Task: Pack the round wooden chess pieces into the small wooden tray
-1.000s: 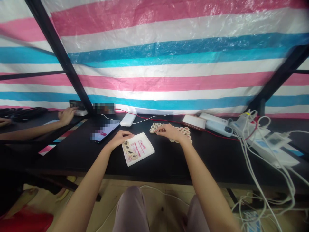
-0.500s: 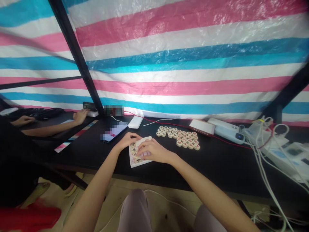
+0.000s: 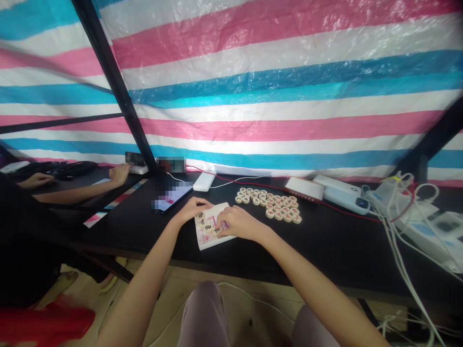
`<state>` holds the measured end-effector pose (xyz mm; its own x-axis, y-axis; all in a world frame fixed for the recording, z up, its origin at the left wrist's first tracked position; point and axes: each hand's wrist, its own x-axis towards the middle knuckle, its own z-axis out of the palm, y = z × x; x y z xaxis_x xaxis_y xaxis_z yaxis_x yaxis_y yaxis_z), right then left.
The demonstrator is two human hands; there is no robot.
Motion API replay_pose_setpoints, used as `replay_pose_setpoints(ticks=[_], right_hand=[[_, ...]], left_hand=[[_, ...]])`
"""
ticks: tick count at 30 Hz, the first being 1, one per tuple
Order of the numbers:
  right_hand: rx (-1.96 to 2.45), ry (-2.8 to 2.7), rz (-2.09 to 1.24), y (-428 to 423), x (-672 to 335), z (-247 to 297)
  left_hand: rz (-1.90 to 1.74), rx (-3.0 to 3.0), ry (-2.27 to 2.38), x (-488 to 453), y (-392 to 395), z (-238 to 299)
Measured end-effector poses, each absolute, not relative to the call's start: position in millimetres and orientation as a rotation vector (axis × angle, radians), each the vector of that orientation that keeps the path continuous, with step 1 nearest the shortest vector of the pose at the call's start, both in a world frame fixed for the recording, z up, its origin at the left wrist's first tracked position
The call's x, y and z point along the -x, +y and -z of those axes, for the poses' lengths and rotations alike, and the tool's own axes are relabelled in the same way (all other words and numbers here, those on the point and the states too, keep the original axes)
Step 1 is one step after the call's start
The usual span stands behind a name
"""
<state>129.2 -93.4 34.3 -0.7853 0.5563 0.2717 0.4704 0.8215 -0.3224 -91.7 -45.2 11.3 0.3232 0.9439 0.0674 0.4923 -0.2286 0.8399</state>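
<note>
Left hand [image 3: 191, 210]: fingers loosely curled on far-left edge of white board [image 3: 209, 239]. Right hand [image 3: 240, 224]: fingertips narrow at round piece [image 3: 216, 230], grip unclear.

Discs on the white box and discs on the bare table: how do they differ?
The box discs are few, in one short line on the white box; the table discs are many, packed in rows on the black table. The left hand and right hand rest by the box discs; the table discs lie untouched. Both are pale round pieces marked on top.
</note>
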Motion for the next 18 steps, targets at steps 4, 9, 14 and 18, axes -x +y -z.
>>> replay_pose_setpoints(ticks=[4, 9, 14, 18], right_hand=[[0.841, -2.641, -0.365, -95.6, -129.7, -36.5], [0.799, -2.592, -0.545, -95.7, -123.4, -30.4], [0.848, -2.434, -0.578, -84.8, -133.6, -33.9], [1.079, -2.246, -0.395, -65.0, -162.1, -41.0]], left_hand=[[-0.781, -1.847, 1.272, 91.6, -45.2, -11.5], [-0.779, -1.848, 1.277, 91.4, -45.0, -10.8], [-0.761, -1.835, 1.282, 90.8, -45.1, -11.0], [-0.747, -1.827, 1.314, 89.5, -46.1, -13.5]])
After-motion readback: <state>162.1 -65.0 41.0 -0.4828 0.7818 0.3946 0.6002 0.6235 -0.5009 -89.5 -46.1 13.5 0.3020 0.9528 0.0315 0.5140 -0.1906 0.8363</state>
